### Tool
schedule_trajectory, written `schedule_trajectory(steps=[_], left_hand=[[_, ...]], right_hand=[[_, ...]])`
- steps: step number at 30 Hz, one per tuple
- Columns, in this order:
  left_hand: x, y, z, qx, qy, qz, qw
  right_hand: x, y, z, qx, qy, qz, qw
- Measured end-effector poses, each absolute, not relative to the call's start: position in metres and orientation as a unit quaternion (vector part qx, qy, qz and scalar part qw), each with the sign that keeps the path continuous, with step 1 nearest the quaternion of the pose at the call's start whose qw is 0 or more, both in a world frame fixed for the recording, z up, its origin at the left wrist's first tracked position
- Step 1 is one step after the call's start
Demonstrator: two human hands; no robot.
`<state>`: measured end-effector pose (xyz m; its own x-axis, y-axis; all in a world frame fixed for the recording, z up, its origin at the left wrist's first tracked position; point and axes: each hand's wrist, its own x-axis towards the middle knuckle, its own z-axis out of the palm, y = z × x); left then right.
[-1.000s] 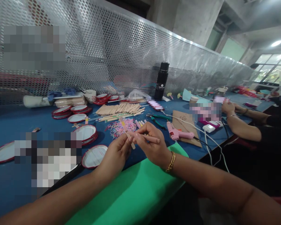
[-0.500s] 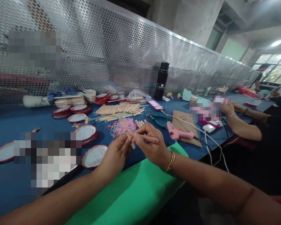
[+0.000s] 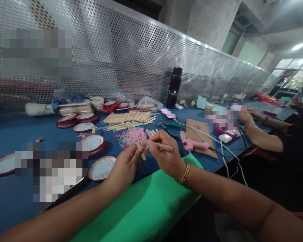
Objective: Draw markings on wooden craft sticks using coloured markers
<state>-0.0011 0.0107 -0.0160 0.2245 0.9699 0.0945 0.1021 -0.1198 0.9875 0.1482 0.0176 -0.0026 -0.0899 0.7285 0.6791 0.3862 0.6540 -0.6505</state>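
My left hand (image 3: pixel 128 163) pinches a flat wooden stick (image 3: pixel 133 134) that bears a yellow patch and points up and away. Close on its right, my right hand (image 3: pixel 166 153) grips a pink pen (image 3: pixel 164 147) between thumb and fingers, its tip end near the stick. Whether the pen touches the stick is too small to tell. Behind both hands lies a pile of small coloured bands (image 3: pixel 125 137), with several pale pens (image 3: pixel 151 132) beside it. Past that is a heap of bare wooden sticks (image 3: pixel 126 117).
Red-rimmed round discs (image 3: pixel 102 168) lie at left. A pink glue gun (image 3: pixel 194 144) rests on cardboard (image 3: pixel 202 129), near green pliers (image 3: pixel 169 127) and white cables. A black bottle (image 3: pixel 174 88) stands by the perforated screen (image 3: pixel 141 50). Another person's hands (image 3: pixel 249 117) work at right.
My right hand has shifted slightly right with the pen, away from the stick and my left fingers. My left hand has barely moved.
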Motion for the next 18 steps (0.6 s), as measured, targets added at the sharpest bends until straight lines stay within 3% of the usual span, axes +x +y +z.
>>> schedule_trajectory(steps=[18], left_hand=[[-0.0005,0.0119,-0.0209,0.553,0.416,0.476,0.543]], right_hand=[[0.1507,0.015,0.002,-0.341,-0.733,0.183,0.56]])
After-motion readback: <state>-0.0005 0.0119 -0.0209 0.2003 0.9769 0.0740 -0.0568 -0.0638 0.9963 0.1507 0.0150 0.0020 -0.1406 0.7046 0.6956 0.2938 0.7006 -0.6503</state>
